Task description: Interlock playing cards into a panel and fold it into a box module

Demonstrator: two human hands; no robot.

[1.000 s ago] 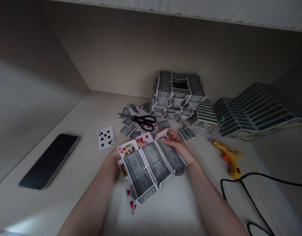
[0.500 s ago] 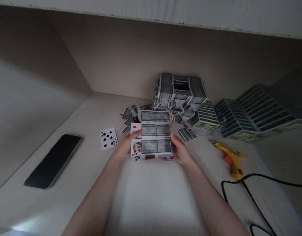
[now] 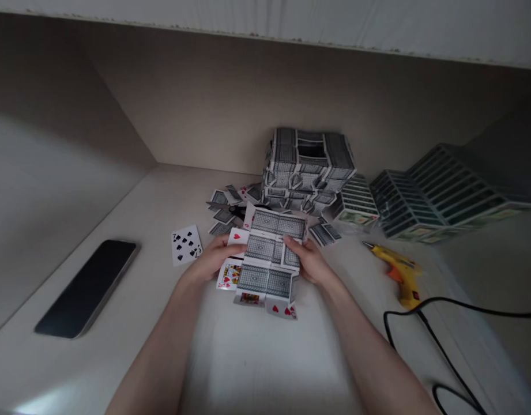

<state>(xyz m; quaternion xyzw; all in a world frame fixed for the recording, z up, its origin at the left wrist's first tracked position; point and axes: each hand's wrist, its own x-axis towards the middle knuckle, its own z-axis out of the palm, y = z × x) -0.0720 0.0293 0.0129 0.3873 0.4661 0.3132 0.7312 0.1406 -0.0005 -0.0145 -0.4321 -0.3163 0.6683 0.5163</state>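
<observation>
A panel of joined playing cards (image 3: 260, 249), mostly with patterned grey backs up, is held between both hands above the table. Red hearts and a king show on flaps at its left and lower edges. My left hand (image 3: 213, 257) grips the left edge, thumb on top near a heart card. On the right edge, my right hand (image 3: 309, 259) is closed with its thumb over a folded-in card flap. Behind the panel stands a boxy structure of cards (image 3: 311, 167) with a rectangular opening on top. Scissors (image 3: 234, 210) lie among loose cards left of it.
A black phone (image 3: 87, 288) and a seven of spades (image 3: 186, 245) lie to the left. On the right are a yellow glue gun (image 3: 399, 271) with a looping black cable (image 3: 427, 325) and stacks of card boxes (image 3: 442, 196). A shelf edge (image 3: 265, 37) crosses above.
The panel has tilted and come slightly closer, and its lower flaps show more. My right thumb has moved inward over its right side, where a flap is now folded in.
</observation>
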